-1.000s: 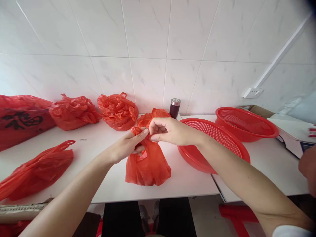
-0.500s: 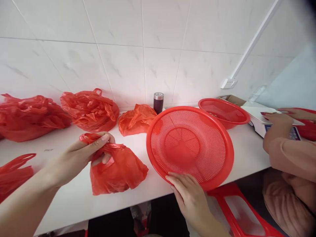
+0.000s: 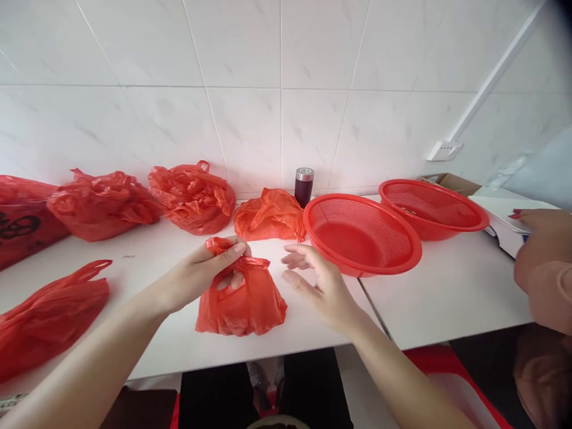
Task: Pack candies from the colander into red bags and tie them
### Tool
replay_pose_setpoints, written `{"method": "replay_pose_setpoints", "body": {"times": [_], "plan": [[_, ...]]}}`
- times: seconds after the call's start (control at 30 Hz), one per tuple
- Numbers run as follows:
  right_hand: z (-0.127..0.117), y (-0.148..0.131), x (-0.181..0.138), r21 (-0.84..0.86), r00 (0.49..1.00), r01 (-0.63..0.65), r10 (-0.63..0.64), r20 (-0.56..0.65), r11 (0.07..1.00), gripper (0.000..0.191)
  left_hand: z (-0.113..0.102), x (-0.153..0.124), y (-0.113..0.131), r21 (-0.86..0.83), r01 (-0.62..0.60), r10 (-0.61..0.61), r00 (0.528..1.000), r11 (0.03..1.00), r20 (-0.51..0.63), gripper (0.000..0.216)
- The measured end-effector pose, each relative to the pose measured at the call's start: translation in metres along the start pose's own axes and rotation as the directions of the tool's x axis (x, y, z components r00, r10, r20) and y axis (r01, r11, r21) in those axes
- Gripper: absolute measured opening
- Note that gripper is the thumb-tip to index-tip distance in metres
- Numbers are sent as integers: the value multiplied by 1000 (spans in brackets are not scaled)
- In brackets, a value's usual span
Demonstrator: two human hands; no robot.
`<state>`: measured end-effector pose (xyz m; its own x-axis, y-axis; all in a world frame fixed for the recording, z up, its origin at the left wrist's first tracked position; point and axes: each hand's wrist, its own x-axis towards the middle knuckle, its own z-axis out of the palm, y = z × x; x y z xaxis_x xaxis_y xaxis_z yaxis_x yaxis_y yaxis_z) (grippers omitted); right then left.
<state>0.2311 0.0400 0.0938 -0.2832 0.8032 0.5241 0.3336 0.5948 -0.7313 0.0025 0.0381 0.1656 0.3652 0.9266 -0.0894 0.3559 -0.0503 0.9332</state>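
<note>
My left hand point(image 3: 223, 262) is closed round the gathered handles of a small red plastic bag point(image 3: 243, 304). The bag's lower part looks filled, but its contents are hidden. To its right, my right hand point(image 3: 315, 280) is in the air with its fingers apart and nothing in them. Just beyond that hand a red plastic colander point(image 3: 361, 265) stands upright on the white table point(image 3: 308, 333). A crumpled red bag point(image 3: 268, 217) lies behind my hands, near the wall.
More red bags point(image 3: 192, 199) line the wall, and another bag point(image 3: 58, 304) lies at the near left. A dark tumbler point(image 3: 304, 187) stands behind. A second colander point(image 3: 435, 223) holds small bits. At right, a co-worker's hand point(image 3: 538, 219) rests by a white scale point(image 3: 500, 220).
My right hand has let go of the colander, which now stands level on the table instead of tilted up. That hand has moved towards the bag. The view has turned left.
</note>
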Motion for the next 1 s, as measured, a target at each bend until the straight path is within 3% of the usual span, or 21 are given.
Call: {"method": "replay_pose_setpoints", "body": {"times": [0.07, 0.17, 0.3, 0.37, 0.47, 0.53, 0.6, 0.7, 0.8, 0.9, 1.0], "plan": [[14, -21, 11, 89, 996, 82, -83, 15, 993, 26, 3, 0, 3, -11, -1, 1, 1000, 1000, -5, 37], [23, -43, 14, 64, 971, 235, -231, -56, 970, 6, 2, -4, 5, -15, -41, 40, 999, 999, -15, 33], [18, -56, 8, 91, 903, 421, -427, 47, 902, 5, -9, -10, 4, 101, -112, 102, 990, 989, 102, 29], [18, -52, 10, 178, 930, 352, -364, 41, 919, 13, -13, -11, 4, 166, -129, 101, 981, 978, 167, 23], [27, -34, 18, 354, 994, 33, -68, 86, 934, 32, -10, -7, 1, 232, -162, 121, 976, 959, 183, 15], [37, -19, 22, 421, 984, -136, 74, 160, 897, 36, -3, -2, -3, 341, -184, 150, 981, 922, 122, 20], [47, -8, 25, 480, 967, -229, 142, 211, 847, 37, 7, 4, -9, 524, -194, 237, 971, 829, -15, 25], [53, 1, 25, 585, 948, -306, 181, 263, 751, 39, 21, 13, -21, 729, -220, 469, 869, 648, -156, 27], [50, 2, 26, 645, 937, -332, 163, 308, 689, 38, 30, 22, -30, 749, -243, 558, 806, 617, -198, 32], [47, 4, 26, 660, 946, -311, 152, 287, 684, 28, 34, 29, -36, 697, -223, 524, 813, 681, -252, 31], [49, 9, 23, 555, 967, -256, 208, 148, 791, 30, 35, 29, -45, 658, -204, 433, 878, 725, -205, 29]]}}
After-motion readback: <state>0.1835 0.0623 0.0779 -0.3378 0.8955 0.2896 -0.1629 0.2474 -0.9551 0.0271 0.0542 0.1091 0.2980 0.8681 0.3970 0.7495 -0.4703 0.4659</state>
